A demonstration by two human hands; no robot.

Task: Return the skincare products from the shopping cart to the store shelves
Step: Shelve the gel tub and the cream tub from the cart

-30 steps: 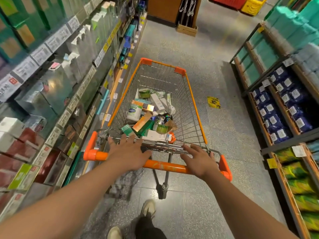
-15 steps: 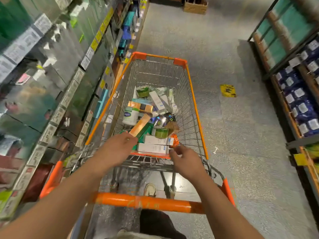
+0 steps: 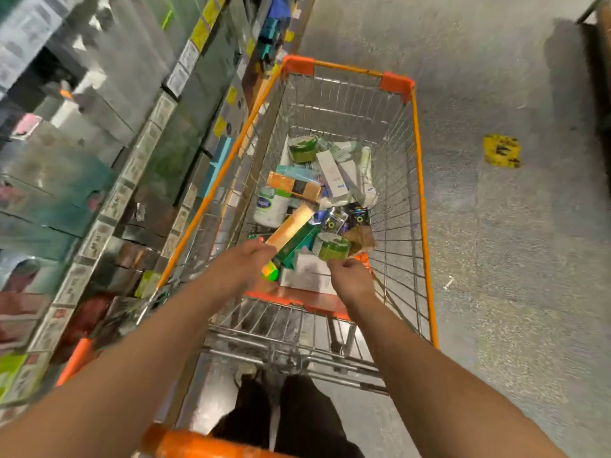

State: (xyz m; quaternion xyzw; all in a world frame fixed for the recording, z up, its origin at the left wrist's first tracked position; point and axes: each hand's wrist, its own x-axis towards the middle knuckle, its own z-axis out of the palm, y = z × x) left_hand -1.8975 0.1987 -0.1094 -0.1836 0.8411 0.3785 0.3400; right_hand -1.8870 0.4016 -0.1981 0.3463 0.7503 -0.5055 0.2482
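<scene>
I see blurred store shelves (image 3: 99,133) along the left, boxes packed tight. Beside them the shopping cart (image 3: 417,180) holds a heap of skincare products (image 3: 317,206): boxes, green jars, a white bottle. My left hand (image 3: 238,266) closes on a long copper box (image 3: 291,226); my right hand (image 3: 350,279) pinches near a green jar (image 3: 330,248), and I cannot tell whether it grips.

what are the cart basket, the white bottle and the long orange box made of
Cart basket: bare metal wire, a shiny silver grid, with orange corner caps that look plastic. White bottle: likely plastic, smooth and opaque with a printed blue label. Long orange box: probably glossy printed cardboard, flat faces catching light.
</scene>
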